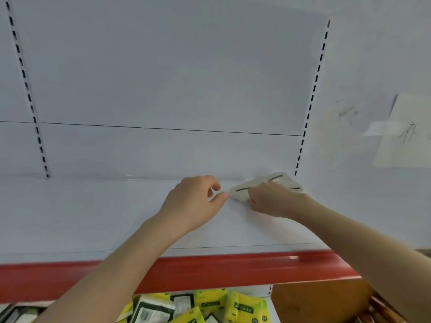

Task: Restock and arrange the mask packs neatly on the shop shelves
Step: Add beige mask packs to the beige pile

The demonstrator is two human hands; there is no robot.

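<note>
The left hand (196,201) was held with fingers curled in and nothing gripped, its thumb stretched rightward toward the mask pack (268,181). The pack was laid on the white shelf (93,217) just right of that thumb, its long axis run left to right. It was gripped along its front edge by the right hand (275,201), judged the nearer for squaring it.

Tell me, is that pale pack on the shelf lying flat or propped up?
Propped up, apparently: the mask pack slants against the back panel, the right hand holding its near edge. Blur leaves doubt.
</note>
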